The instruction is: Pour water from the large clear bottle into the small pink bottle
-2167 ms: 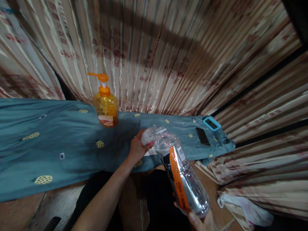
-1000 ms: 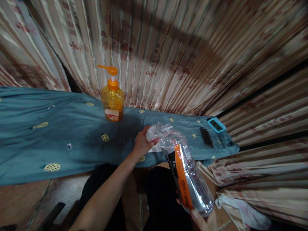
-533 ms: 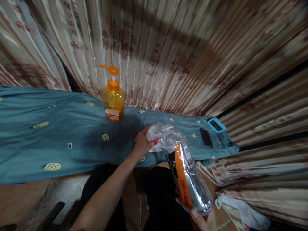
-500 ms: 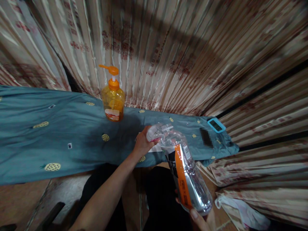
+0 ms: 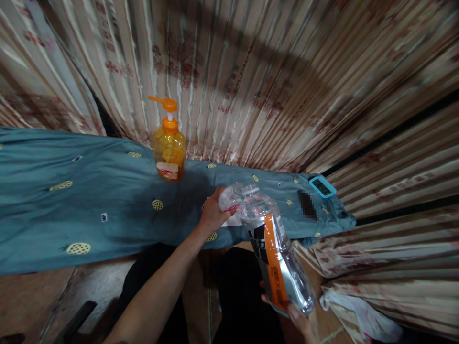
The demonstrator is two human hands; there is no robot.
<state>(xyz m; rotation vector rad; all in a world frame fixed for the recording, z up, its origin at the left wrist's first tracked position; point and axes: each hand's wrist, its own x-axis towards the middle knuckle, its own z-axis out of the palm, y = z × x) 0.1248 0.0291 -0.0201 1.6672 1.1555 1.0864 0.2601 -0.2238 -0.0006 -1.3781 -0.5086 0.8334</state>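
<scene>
A small clear plastic bottle [image 5: 231, 197] lies on its side in my left hand [image 5: 211, 214], which is closed around its base end. Its neck points right, against the top of a large clear plastic bottle [image 5: 274, 253] with an orange, black and silver label. My right hand [image 5: 299, 322] grips that large bottle near its bottom, and the bottle leans with its top toward the left hand. Whether the two necks touch or only overlap in view, I cannot tell. A white piece [image 5: 233, 220], possibly paper, shows partly behind my left hand.
An orange pump bottle [image 5: 169, 153] stands on the blue-green pineapple-print cloth [image 5: 118, 186], beside the pleated curtain [image 5: 215, 95]. At the right end lie a blue-framed digital timer [image 5: 322, 186] and a dark pixelated object [image 5: 307, 204]. A white plastic bag [image 5: 362, 315] hangs low at the right.
The large bottle has turned a little about its length, so more of the label's black part faces me. My right hand has shifted slightly upward. The left hand stays nearly still.
</scene>
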